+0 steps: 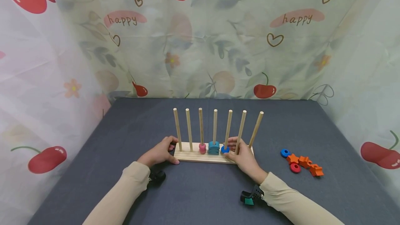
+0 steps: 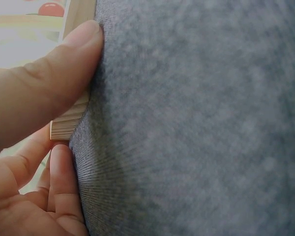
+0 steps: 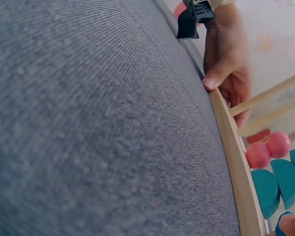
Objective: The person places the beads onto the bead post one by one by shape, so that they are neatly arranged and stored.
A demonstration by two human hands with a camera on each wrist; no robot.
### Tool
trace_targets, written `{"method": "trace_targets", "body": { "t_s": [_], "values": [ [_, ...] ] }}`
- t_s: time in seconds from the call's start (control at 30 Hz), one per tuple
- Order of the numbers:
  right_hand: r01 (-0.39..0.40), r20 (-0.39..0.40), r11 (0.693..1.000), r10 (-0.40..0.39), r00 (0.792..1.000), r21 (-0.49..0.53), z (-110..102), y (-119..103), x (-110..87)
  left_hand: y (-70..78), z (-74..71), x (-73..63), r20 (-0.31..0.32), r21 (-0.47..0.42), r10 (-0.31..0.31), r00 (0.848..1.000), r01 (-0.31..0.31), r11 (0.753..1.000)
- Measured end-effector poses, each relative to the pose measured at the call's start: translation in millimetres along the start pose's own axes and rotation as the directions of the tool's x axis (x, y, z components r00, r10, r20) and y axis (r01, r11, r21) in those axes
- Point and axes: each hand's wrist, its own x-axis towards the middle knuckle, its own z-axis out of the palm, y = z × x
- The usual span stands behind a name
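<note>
A pale wooden board (image 1: 194, 157) with several upright pegs lies on the dark tabletop. My left hand (image 1: 160, 151) grips the board's left end, thumb along the front edge; the left wrist view shows the thumb and fingers around that corner. Pink beads (image 3: 268, 150) sit on the third peg from the left. Stacked teal half-round blocks (image 1: 214, 148) are on the middle peg. Just right of them, a blue ring (image 1: 224, 149) is low on its peg, pinched by my right hand (image 1: 244, 156). In the right wrist view a fingertip touches that ring at the lower right corner.
Loose pieces lie right of the board: a blue ring (image 1: 285, 153), a red ring (image 1: 295, 168) and several orange star-shaped blocks (image 1: 304, 162). A printed curtain (image 1: 200, 44) hangs behind the grey tabletop (image 1: 200, 193) and along its sides.
</note>
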Motion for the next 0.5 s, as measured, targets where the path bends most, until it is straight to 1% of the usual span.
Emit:
{"method": "trace_targets", "body": {
  "t_s": [0.37,0.5],
  "values": [
    [0.005,-0.022,0.998,-0.006,1.000,-0.057,2.4,1.4,0.0,1.2,-1.4,-1.7,0.007,-0.003,0.007,1.000,-0.007,1.000],
    [0.005,-0.026,0.998,-0.007,1.000,-0.061,2.9,1.7,-0.1,0.8,-1.2,-1.9,0.011,0.000,0.012,1.000,-0.012,1.000]
  ]
}}
